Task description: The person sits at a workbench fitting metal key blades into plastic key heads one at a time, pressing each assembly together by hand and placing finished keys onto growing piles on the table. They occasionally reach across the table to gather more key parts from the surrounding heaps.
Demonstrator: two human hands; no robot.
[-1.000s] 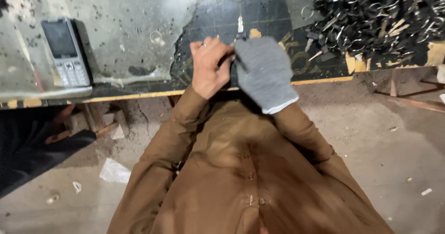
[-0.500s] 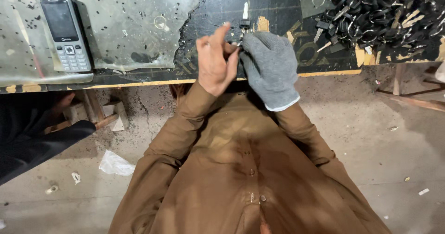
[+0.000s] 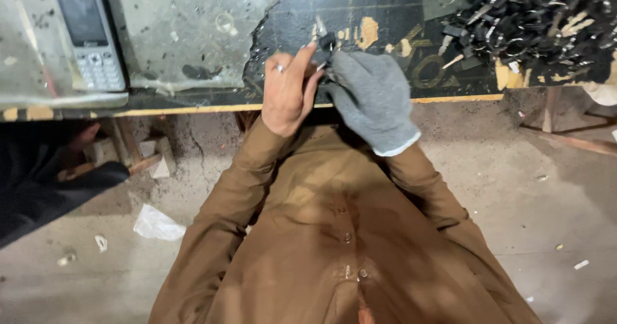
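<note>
My bare left hand (image 3: pixel 287 93) and my right hand (image 3: pixel 371 99), which wears a grey knit glove, meet at the near edge of a dark worktable (image 3: pixel 385 16). Between their fingertips they pinch a small black part with a thin metal tip (image 3: pixel 323 37) that points away from me. A ring sits on one left finger. My brown shirt sleeves run down from both wrists.
A heap of small black and metal parts (image 3: pixel 533 22) lies at the table's far right. A grey keypad phone (image 3: pixel 90 38) rests on a scratched glass sheet (image 3: pixel 167 35) at the left. Paper scraps (image 3: pixel 157 224) and wood blocks (image 3: pixel 151 157) lie on the concrete floor.
Both hands have stayed together at the table edge, turning the small part; its metal tip now shows above the fingers. The view has shifted slightly.
</note>
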